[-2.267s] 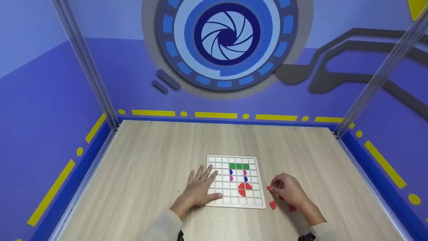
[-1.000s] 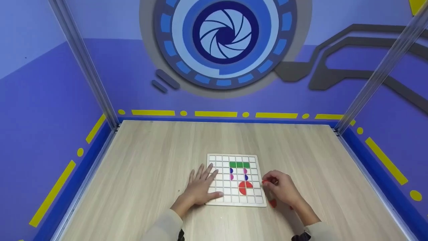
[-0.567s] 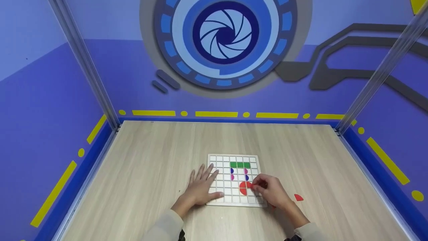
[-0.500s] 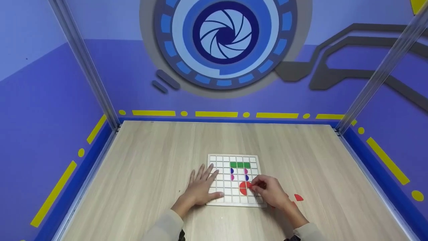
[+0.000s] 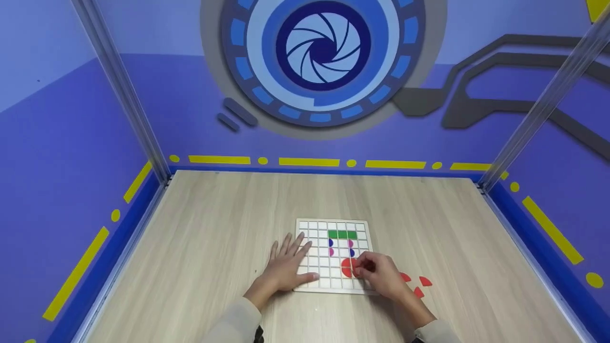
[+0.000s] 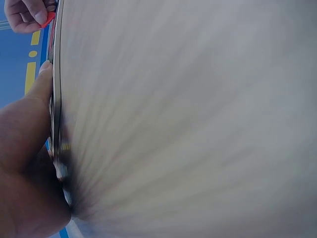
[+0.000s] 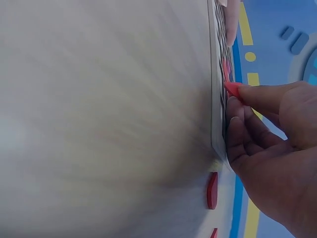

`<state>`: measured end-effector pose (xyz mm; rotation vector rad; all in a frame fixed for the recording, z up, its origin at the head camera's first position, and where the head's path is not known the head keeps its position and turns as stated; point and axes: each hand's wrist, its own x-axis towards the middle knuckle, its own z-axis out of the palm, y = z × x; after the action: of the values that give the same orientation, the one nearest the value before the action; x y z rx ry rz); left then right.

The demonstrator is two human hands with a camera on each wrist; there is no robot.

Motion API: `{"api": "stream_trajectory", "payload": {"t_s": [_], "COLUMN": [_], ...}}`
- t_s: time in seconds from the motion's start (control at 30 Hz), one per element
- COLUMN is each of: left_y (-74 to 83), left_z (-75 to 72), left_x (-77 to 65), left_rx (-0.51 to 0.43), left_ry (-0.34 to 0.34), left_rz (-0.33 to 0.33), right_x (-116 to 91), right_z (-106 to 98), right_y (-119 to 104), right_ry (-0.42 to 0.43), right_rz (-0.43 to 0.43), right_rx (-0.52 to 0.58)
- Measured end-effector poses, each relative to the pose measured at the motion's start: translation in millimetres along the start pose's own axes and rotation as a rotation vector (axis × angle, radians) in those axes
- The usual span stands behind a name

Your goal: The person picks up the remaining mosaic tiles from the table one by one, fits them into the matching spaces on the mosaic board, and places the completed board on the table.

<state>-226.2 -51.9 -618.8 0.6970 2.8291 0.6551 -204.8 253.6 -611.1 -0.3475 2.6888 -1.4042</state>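
A white gridded board (image 5: 336, 283) lies on the wooden table. Green squares (image 5: 342, 234), small blue and pink half-round pieces and red quarter-round pieces (image 5: 346, 267) sit in its cells. My left hand (image 5: 285, 270) rests on the board's left side with fingers spread. Over the lower right cells, my right hand (image 5: 381, 274) pinches a red quarter-round piece (image 7: 234, 89) between thumb and fingertips, beside the red round shape. In the right wrist view the piece is tilted at the board's surface. The right fingers partly hide the shape in the head view.
To the right of the board lie loose red pieces (image 5: 425, 281), one partly behind the right wrist. The light wooden table (image 5: 228, 205) is enclosed by blue printed walls (image 5: 305, 143) with metal corner posts (image 5: 533, 105).
My right hand has picked up a red piece from the table and carried it left to the red shape on the board, lately shifting slightly nearer me. My left hand has stayed put.
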Motion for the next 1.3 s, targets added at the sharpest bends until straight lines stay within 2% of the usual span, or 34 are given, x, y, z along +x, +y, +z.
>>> {"api": "stream_trajectory", "payload": {"t_s": [0.27,0.47,0.83,1.3], "left_y": [0.3,0.0,-0.5,-1.5], "left_z": [-0.5,-0.6,0.6,3.9], "left_x": [-0.2,-0.1,0.4,1.7], "left_rx": [-0.001,0.01,0.005,0.003], "left_ry": [0.0,0.007,0.004,0.008], "left_rz": [0.01,0.012,0.014,0.004], "right_x": [-0.3,-0.8,-1.5,-1.3], "right_z": [2.7,3.3,-5.5,-6.4], "right_y": [3.0,3.6,1.9,6.6], "right_ry": [0.056,0.075,-0.015,-0.036], "right_rz": [-0.06,-0.048,-0.027,0.009], "right_rx": [-0.097,-0.171,-0.134,-0.1]}}
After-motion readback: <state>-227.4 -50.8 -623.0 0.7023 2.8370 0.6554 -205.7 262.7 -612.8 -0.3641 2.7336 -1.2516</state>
